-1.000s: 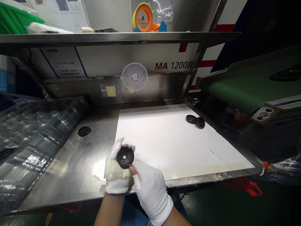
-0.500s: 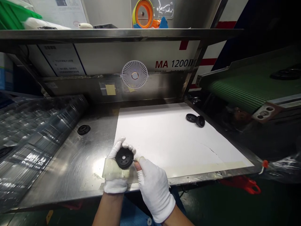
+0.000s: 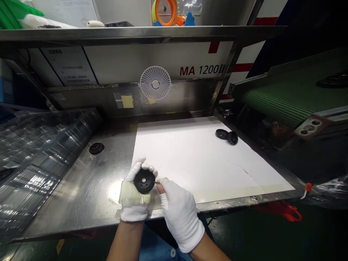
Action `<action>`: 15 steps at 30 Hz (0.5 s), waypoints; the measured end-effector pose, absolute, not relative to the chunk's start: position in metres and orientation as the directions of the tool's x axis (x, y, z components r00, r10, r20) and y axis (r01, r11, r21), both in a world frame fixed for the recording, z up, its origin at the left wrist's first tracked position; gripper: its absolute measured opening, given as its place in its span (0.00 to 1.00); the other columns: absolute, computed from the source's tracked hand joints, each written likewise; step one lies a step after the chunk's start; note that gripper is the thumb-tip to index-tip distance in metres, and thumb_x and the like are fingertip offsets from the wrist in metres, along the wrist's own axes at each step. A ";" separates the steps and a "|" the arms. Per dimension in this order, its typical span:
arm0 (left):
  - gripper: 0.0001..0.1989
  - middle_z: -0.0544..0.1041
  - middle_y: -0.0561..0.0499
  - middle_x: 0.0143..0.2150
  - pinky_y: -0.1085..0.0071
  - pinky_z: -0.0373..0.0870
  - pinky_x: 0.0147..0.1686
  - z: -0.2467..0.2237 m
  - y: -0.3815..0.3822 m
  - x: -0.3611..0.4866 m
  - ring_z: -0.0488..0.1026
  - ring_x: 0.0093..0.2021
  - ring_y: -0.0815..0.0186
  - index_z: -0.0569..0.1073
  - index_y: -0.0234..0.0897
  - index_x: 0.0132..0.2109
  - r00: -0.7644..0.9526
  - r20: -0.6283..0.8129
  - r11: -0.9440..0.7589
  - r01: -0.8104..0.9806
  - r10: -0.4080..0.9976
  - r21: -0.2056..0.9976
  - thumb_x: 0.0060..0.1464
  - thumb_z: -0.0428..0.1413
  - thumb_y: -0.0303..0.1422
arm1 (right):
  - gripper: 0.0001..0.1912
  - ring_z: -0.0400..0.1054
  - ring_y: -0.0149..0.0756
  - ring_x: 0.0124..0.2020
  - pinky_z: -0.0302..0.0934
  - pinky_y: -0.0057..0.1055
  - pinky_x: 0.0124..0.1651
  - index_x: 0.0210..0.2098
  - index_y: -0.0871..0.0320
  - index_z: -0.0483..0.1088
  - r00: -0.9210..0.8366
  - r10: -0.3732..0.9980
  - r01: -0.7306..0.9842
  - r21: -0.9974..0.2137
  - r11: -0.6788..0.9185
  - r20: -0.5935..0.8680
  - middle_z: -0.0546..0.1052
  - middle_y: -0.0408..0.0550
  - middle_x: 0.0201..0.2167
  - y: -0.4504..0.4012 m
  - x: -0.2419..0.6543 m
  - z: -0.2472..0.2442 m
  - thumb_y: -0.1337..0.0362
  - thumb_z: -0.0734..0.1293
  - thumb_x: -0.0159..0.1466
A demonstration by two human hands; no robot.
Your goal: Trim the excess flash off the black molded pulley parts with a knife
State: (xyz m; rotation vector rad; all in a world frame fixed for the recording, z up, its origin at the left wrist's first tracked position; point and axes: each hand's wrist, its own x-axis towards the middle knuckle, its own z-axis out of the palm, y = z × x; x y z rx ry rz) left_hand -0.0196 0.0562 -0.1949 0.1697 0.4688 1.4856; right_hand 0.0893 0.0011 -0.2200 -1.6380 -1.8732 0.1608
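The black disc (image 3: 140, 185) sits in my gloved left hand (image 3: 133, 189), above the near edge of the counter (image 3: 81, 203), its face turned up toward me, with a pale hole at the centre and smaller marks below it. The left hand is curled around the disc, fingers along its far rim, and a yellowish clear wrap (image 3: 126, 196) covers the hand's lower part. My right hand (image 3: 178, 208), also gloved, is narrow: thumb and forefinger pinch a slim tool (image 3: 156, 182), its tip at the disc's right rim; whether the two touch I can't tell from here. The thumb's end shows bare. Beyond the hands I have a white sheet (image 3: 190, 156) laid on the counter, carrying a flat black part (image 3: 222, 134) and a tilted black cup-shaped part (image 3: 232, 137) just beside it. To the left, a ridged black part (image 3: 96, 148) lies on the metal, and past it I see clear plastic trays (image 3: 54, 152). At the back is a round white fan (image 3: 155, 83) below a metal shelf (image 3: 136, 35), and off to the right a green conveyor belt (image 3: 285, 96)
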 end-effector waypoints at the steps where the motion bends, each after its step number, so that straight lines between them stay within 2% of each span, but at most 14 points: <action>1: 0.08 0.69 0.53 0.27 0.70 0.71 0.33 -0.195 0.056 -0.019 0.69 0.30 0.70 0.72 0.33 0.41 0.015 -0.201 0.092 -0.919 0.980 0.383 0.51 0.56 0.25 | 0.14 0.64 0.34 0.28 0.44 0.30 0.31 0.34 0.53 0.66 -0.023 0.927 0.849 -0.483 0.216 0.374 0.72 0.41 0.28 0.002 0.089 -0.220 0.59 0.53 0.71; 7: 0.08 0.68 0.53 0.28 0.70 0.71 0.35 -0.197 0.057 -0.017 0.68 0.30 0.72 0.72 0.34 0.41 -0.050 -0.201 0.025 -0.934 0.978 0.355 0.52 0.56 0.25 | 0.14 0.65 0.34 0.28 0.45 0.30 0.31 0.34 0.53 0.66 -0.022 0.931 0.836 -0.504 0.218 0.366 0.72 0.41 0.28 0.000 0.084 -0.220 0.59 0.53 0.71; 15: 0.08 0.69 0.53 0.28 0.70 0.71 0.34 -0.196 0.057 -0.015 0.69 0.30 0.71 0.72 0.34 0.41 -0.095 -0.206 -0.003 -0.914 0.974 0.406 0.51 0.56 0.25 | 0.13 0.64 0.32 0.26 0.45 0.29 0.28 0.32 0.54 0.66 -0.056 0.923 0.814 -0.517 0.263 0.380 0.72 0.40 0.27 -0.004 0.083 -0.221 0.60 0.55 0.70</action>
